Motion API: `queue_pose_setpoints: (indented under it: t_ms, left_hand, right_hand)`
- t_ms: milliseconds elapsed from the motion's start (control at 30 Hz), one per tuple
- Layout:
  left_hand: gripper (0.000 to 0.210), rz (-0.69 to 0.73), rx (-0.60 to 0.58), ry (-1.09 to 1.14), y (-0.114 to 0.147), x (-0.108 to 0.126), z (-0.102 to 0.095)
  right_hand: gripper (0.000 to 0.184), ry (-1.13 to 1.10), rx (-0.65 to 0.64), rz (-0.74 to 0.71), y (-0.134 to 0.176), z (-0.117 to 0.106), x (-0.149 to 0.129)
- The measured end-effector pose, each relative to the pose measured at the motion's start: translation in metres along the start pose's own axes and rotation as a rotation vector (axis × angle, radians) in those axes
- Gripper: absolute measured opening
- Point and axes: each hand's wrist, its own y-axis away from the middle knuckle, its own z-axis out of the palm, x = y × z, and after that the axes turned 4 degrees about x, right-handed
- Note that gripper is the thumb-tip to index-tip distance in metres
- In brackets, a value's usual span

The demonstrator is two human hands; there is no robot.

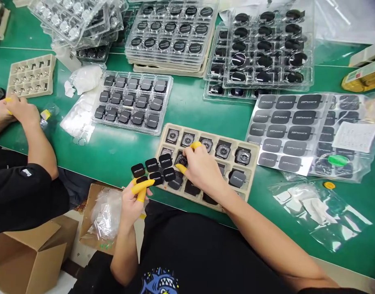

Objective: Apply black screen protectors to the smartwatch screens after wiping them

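Observation:
My left hand (132,200), with yellow finger cots, pinches a small sheet of black square stickers (151,165) with white lettering, held by the near left corner of a beige tray (205,201). Over that tray my right hand (202,165) reaches in from the right. Its thumb and a finger, also in yellow cots, close around a black smartwatch body (181,159) in the middle row. Other watch bodies (223,151) lie back side up in the far row. A dark square cover (236,178) shows at the right. My right hand hides part of the tray.
A clear tray of black square pieces (126,100) lies left of centre. Stacked trays of round dark parts (169,28) stand behind. Sticker sheets (285,130) and a plastic bag (322,216) lie right. A co-worker's hands (20,110) work at the left.

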Motion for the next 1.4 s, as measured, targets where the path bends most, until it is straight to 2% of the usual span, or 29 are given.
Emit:
queue_pose_setpoints:
  t_ms: [133,367,600,833,933,1033,1133,1300,1400]
  left_hand:
    - [0.023,0.099,0.060,-0.105,-0.001,0.004,0.001]
    - [0.031,0.150,0.018,-0.211,0.002,0.008,0.008]
    - [0.033,0.093,0.029,-0.189,0.003,0.016,0.010]
    - [0.031,0.013,0.029,-0.199,0.001,0.012,0.013]
    - [0.038,-0.019,0.003,-0.213,-0.002,0.012,0.017]
    - [0.050,-0.027,0.011,-0.266,-0.004,0.011,0.020]
    - [0.053,0.011,0.049,-0.341,-0.004,0.012,0.020]
    - [0.056,0.121,0.052,-0.416,-0.002,0.019,0.024]
    - [0.059,0.242,0.064,-0.500,0.001,0.025,0.034]
  right_hand:
    - [0.016,0.011,-0.009,0.011,0.000,0.001,-0.003]
    - [0.023,0.014,-0.040,0.007,-0.006,0.000,-0.002]
    - [0.026,0.012,-0.004,-0.017,-0.007,0.005,0.001]
    - [0.023,0.000,0.021,-0.022,-0.002,0.007,0.003]
    - [0.018,-0.025,0.022,-0.043,0.001,0.008,0.002]
    - [0.020,-0.072,0.016,-0.047,0.004,0.012,0.003]
    - [0.028,-0.133,0.009,-0.029,0.003,0.016,0.009]
    - [0.025,-0.261,-0.028,-0.012,0.002,0.013,0.022]
    - [0.037,-0.490,-0.051,0.009,0.012,0.003,0.027]
